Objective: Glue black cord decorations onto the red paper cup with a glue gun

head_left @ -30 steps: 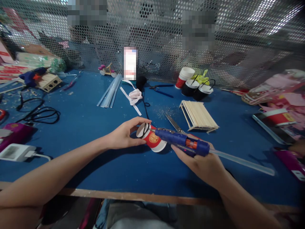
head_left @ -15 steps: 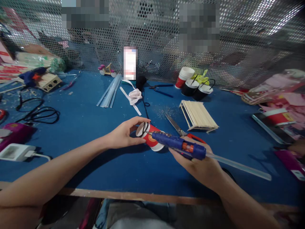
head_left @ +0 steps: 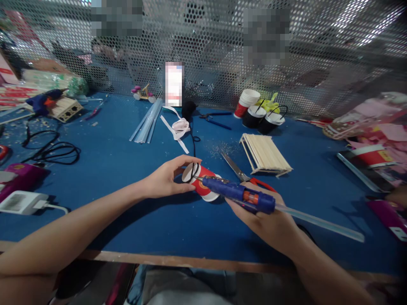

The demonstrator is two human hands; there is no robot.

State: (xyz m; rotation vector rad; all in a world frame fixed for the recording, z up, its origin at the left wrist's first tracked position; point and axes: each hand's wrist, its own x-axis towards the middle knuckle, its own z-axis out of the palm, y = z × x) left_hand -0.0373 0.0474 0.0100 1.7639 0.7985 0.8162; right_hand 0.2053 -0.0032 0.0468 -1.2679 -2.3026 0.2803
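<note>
Currently: red paper cup (head_left: 199, 190) tilted just right of my left hand (head_left: 168, 177), long axis slanting right and toward me.
That nearer hand pinches its corded end; right hand (head_left: 266, 222) grips glue gun (head_left: 233, 190), nozzle (head_left: 199, 178) by black cord (head_left: 192, 173).

On the table (head_left: 159, 237), with the cup (head_left: 201, 191) as centre: left hand (head_left: 162, 180) at nine, right hand (head_left: 267, 214) with the gun (head_left: 238, 192) at four, the nozzle at the cup's mouth. Ribbon (head_left: 180, 127) lies at eleven, the screen (head_left: 174, 84) behind it; glue sticks (head_left: 146, 125) sit between ten and eleven. Pliers (head_left: 216, 118) are at twelve, stacked cups (head_left: 246, 101) at one. At two come the scissors (head_left: 233, 165), the rack (head_left: 267, 152) beyond. Farther out, the phone (head_left: 362, 173) is at three.
</note>
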